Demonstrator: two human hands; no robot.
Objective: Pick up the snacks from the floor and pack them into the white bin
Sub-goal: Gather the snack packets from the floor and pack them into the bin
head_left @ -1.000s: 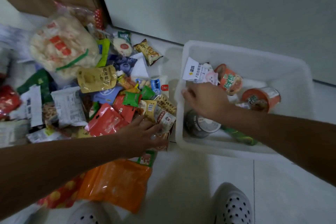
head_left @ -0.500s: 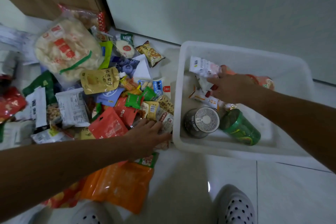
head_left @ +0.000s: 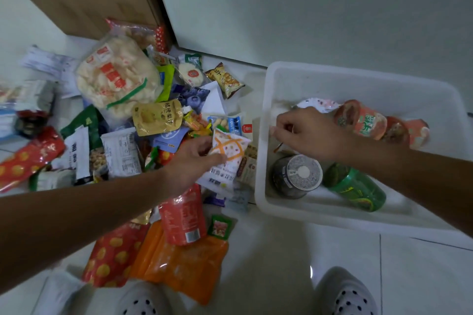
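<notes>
The left hand (head_left: 194, 158) pinches a white plastic snack packet crossed with orange (head_left: 230, 146) just beside the white rectangular plastic bin (head_left: 358, 79). The packet is best lifted clear over the rim and laid flat. The right hand (head_left: 307, 133) curls over the bin; whether it holds anything cannot be told.

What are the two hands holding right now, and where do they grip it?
The left hand pinches a white packet by its left edge. The right hand, over the bin, is curled; its hold cannot be told.
</notes>
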